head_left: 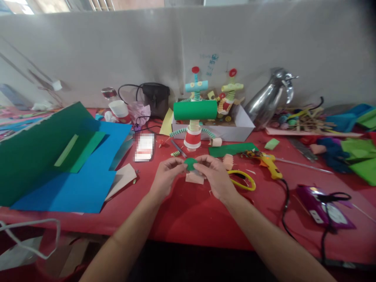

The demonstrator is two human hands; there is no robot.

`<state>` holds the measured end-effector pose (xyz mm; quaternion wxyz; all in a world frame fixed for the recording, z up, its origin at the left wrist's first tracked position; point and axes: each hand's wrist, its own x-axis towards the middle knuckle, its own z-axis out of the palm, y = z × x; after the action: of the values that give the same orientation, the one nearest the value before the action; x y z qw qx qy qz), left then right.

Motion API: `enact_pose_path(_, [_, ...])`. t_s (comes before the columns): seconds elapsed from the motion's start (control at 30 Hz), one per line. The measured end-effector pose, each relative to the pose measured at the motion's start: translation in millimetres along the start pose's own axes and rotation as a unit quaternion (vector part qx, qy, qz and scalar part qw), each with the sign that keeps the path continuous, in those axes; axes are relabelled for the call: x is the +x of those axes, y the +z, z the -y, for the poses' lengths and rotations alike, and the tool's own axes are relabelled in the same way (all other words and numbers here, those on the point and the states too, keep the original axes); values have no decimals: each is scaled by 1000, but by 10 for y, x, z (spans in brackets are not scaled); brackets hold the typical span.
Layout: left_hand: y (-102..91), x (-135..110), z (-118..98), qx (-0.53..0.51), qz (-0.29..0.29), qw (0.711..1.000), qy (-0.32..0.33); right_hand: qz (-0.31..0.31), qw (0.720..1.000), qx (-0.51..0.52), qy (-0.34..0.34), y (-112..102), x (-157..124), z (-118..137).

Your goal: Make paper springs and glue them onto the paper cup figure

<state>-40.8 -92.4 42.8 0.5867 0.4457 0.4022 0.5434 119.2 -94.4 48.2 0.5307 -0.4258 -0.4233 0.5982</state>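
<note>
Between my two hands is a small green paper disc (190, 164), held above the red tabletop. My left hand (169, 174) pinches its left edge with thumb and fingertips; my right hand (214, 176) pinches its right edge. Just under the disc lies a pale piece of paper (194, 178). Straight ahead stands a paper figure with a green paper tube (195, 110) across it, a red and white paper cup (192, 137) as its base and folded-paper spring arms. A yellow-handled pair of scissors (248, 181) lies beside my right hand, partly hidden by it.
A yellow glue gun (270, 165) with a black cord lies at the right, near a purple box (323, 207). Behind the figure are a white box (243, 124) and a metal jug (266, 98). Blue card sheets (73, 192) and a phone-like pixelated object (144, 147) are at left.
</note>
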Motion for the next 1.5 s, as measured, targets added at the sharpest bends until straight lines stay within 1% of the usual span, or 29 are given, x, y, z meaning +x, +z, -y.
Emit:
enact_pose_path(0.17, [-16,9,30,-1,-5,1000,-2,20,1000,-22,6,6,-12,-9])
enact_pose_path(0.33, [-17,20,35,-12,-6,1000,-28,4,1000,-20,8,4,-16,-4])
enact_pose_path(0.4, [-21,26,32,-4,-8,1000,-26,5,1000,-17,10,-1,-17,-6])
enact_pose_path(0.47, [-21,28,25,13,-9,1000,-16,22,999,-28,10,-8,-17,-9])
enact_pose_path(0.57, [-12,16,8,38,-1,999,-8,35,997,-67,-4,-15,-21,-9])
enact_pose_path(0.63, [-3,1,0,43,7,999,-8,18,996,-83,-21,-13,-23,-10])
enact_pose_path(0.73, [-1,-18,-4,33,20,999,-1,1,997,-77,-31,-1,-17,-21])
enact_pose_path(0.8, [-11,-19,-3,33,19,999,1,6,997,-72,-23,4,-7,-37])
enact_pose_path(1.0, [-55,12,11,28,3,999,-30,20,998,-61,6,-3,18,-63])
enact_pose_path(1.2, [-63,44,39,31,21,998,-51,-3,999,-39,-12,-3,59,-83])
enact_pose_path(1.4, [-75,54,37,20,11,998,-52,-8,1000,-22,1,-6,90,-102])
enact_pose_path(1.5, [-75,43,36,25,16,999,-42,-4,1000,-29,3,-4,94,-98])
